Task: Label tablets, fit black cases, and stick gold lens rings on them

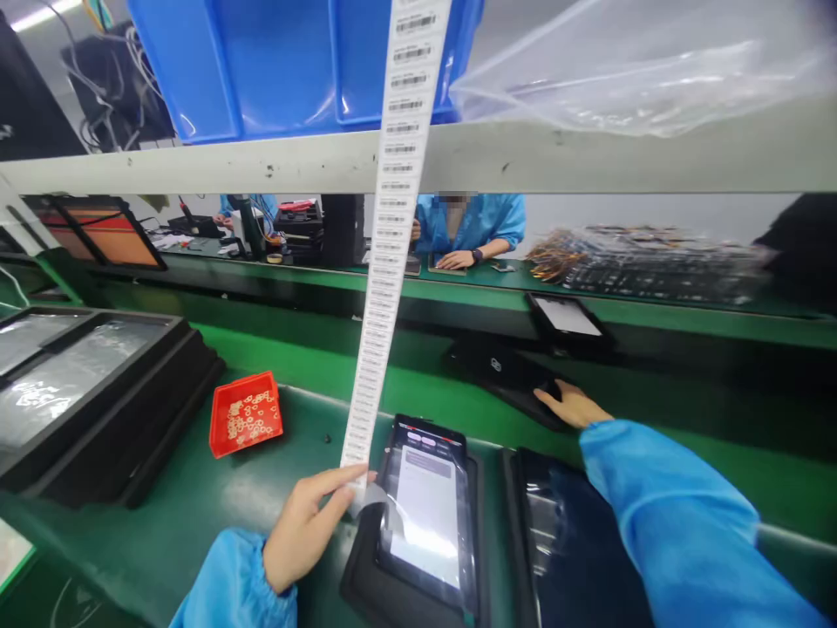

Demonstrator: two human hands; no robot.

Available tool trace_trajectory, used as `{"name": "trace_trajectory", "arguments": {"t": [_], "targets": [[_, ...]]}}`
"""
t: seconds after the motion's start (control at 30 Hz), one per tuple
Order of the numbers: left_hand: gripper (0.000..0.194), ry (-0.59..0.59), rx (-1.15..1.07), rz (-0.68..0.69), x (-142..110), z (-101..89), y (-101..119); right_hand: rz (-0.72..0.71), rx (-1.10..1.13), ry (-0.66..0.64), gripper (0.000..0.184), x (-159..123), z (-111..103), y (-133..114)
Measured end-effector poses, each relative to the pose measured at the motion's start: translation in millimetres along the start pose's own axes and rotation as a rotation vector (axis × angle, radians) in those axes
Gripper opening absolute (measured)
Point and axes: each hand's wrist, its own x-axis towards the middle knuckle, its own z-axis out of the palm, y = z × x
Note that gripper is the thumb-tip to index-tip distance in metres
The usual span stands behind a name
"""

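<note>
My left hand (314, 523) pinches the lower end of a long white strip of barcode labels (385, 270), which hangs down from above. A curl of backing paper (370, 499) shows by its fingertips. Just right of it lies a tablet (425, 506) with its screen lit, resting on a black foam piece (366, 567). Farther back, my right hand (575, 405) grips the right end of a flat black device (500, 371) with a small white logo. The thumb lies over that device; the other fingers are partly hidden.
A red tray (245, 413) of small rings sits left. Black foam trays (111, 384) are stacked at far left. A dark glossy panel (575, 541) lies at right. Overhead, a shelf (261, 170) carries a blue bin (275, 70). Behind, a co-worker (477, 228) sits.
</note>
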Motion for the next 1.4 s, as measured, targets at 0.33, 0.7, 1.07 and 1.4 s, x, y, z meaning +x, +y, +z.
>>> {"name": "trace_trajectory", "arguments": {"t": [0.33, 0.7, 1.07, 1.4], "targets": [[0.029, 0.083, 0.032, 0.052, 17.4, 12.5, -0.3, -0.254, 0.108, -0.281, 0.047, -79.6, -20.3, -33.5], [0.015, 0.168, 0.263, 0.232, 6.5, 11.9, 7.2, -0.612, 0.347, -0.222, 0.038, -162.3, -45.1, -136.1], [0.015, 0.139, 0.482, 0.509, 3.7, 15.9, 19.5, -1.161, 0.704, 0.323, 0.012, -283.6, -82.5, -220.9], [0.038, 0.053, 0.837, 0.443, -6.1, -6.9, -13.2, -0.740, 0.635, -0.070, 0.015, -309.2, -28.4, -166.1]]}}
